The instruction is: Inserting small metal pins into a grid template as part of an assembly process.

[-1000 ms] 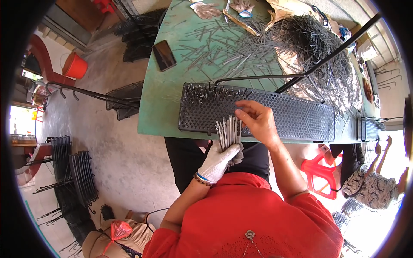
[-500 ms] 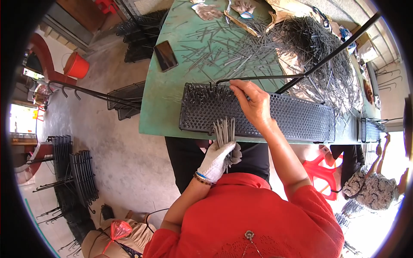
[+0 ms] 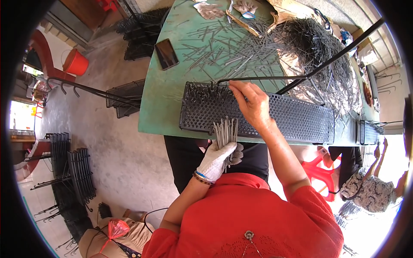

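My left hand [image 3: 218, 158], in a white glove, is closed around a bundle of thin grey metal rods [image 3: 224, 130] whose hooked tips point away from me. It is at the near edge of a black perforated metal panel [image 3: 297, 115] lying lengthwise along the table's front. My bare right hand [image 3: 254, 101] is above the panel, thumb and fingers pinched beside a bent black bar [image 3: 275, 78] along its far edge. Whatever is in that pinch is too small or hidden to make out. Many short rod ends [image 3: 198, 92] stick up through the holes at the panel's left.
Loose rods [image 3: 241, 56] scatter over the green table [image 3: 157, 112], with a dense heap [image 3: 303, 41] at right. A phone [image 3: 166, 54] lies at left; work gloves [image 3: 209, 10] lie at the back. Black racks [image 3: 81, 172] stand on the floor. A person [image 3: 370, 189] works at right.
Hardly anything differs. Both hands keep their places and grips; the rod bundle's tips have fanned slightly, and the whole view has shifted a little.
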Demonstrator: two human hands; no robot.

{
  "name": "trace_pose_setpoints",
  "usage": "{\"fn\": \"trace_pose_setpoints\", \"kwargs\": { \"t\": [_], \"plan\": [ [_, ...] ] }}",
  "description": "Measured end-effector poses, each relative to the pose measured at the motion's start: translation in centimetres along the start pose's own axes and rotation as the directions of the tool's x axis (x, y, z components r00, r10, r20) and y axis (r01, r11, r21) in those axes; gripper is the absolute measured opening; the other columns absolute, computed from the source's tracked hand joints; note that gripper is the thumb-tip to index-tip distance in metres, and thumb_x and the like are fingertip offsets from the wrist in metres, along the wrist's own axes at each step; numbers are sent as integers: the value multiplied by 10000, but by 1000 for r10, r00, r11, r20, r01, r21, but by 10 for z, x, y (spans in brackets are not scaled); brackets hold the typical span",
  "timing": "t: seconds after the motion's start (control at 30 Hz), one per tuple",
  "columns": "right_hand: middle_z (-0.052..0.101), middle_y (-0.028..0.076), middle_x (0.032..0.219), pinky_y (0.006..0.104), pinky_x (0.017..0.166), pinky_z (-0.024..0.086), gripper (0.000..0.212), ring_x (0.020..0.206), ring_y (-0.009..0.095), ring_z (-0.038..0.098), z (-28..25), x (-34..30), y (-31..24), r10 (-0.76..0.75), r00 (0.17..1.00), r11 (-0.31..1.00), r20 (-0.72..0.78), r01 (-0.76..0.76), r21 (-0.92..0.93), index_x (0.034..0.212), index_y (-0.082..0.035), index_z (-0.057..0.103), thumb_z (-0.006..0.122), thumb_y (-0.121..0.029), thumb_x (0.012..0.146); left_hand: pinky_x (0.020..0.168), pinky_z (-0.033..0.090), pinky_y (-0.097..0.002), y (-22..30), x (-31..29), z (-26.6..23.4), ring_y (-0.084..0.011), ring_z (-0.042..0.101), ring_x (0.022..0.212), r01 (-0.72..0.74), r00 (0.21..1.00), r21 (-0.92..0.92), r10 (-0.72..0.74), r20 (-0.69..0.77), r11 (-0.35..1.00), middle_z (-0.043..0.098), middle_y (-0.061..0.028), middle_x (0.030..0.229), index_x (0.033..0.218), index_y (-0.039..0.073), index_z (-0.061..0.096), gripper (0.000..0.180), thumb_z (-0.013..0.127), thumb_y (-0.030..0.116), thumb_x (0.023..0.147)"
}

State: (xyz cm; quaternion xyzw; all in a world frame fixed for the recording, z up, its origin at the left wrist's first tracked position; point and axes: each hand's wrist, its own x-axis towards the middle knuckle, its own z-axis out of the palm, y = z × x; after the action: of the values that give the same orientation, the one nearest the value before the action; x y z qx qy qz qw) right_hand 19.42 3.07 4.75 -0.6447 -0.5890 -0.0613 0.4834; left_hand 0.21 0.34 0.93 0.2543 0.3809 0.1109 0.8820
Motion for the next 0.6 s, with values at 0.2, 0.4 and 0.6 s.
{"fn": "trace_pose_setpoints", "kwargs": {
  "t": [0.2, 0.4, 0.6],
  "plan": [
    [686, 83, 868, 382, 695, 493, 162, 742, 282, 634, 7, -11, 8, -78, 992, 990, 100, 88, -106, 979, -38, 693, 724, -55, 821, 686, 592, -323, 0, 0, -1, -171, 684, 807, -14, 1000, -4, 14, 22, 1000, 687, -81, 966, 1119, 2, 612, 215, 618, 140, 955],
    [670, 105, 1019, 379, 763, 498, 160, 888, 296, 635, 5, -11, 7, -83, 989, 995, 126, 90, -50, 968, -22, 701, 722, -43, 812, 691, 591, -317, 1, 0, -3, -164, 682, 816, -10, 999, 1, 10, 40, 1000, 682, -81, 968, 1128, 7, 604, 219, 616, 140, 955],
    [631, 93, 983, 385, 807, 478, 154, 903, 280, 620, -7, -6, 2, -36, 972, 987, 232, 70, -143, 923, -31, 694, 714, -28, 770, 700, 588, -314, -1, 1, -4, -169, 683, 824, -29, 998, -3, 29, 53, 1000, 683, -83, 971, 1134, 12, 601, 228, 622, 149, 953]
  ]
}}
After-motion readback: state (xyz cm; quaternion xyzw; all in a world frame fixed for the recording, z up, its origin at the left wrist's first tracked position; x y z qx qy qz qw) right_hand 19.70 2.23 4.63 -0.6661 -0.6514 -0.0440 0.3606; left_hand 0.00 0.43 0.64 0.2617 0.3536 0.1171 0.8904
